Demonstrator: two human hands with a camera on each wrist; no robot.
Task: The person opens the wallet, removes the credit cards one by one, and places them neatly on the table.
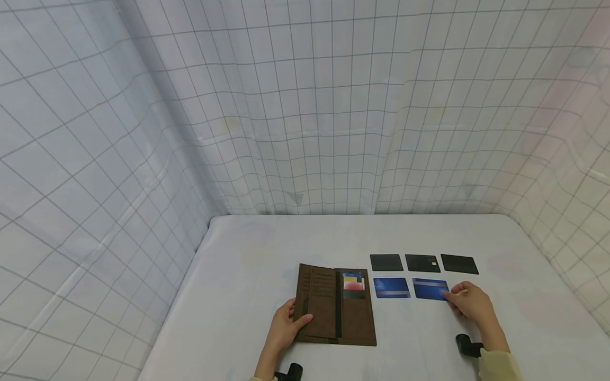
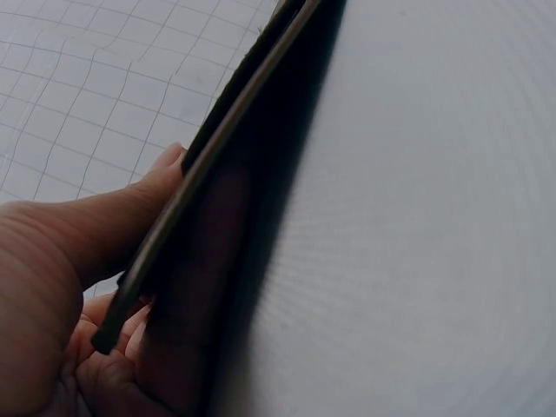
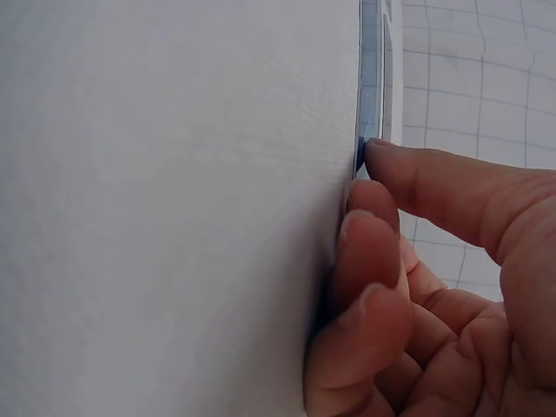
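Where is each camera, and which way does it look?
Head camera: worn on the head, looking forward and down at the brown wallet and loose cards; left hand and right hand show.
Left wrist camera: on that wrist, facing the wallet's edge; left fingers show.
Right wrist camera: on that wrist, facing the edge of a blue card; right fingers show.
Head and right wrist views both show the right hand at that card.
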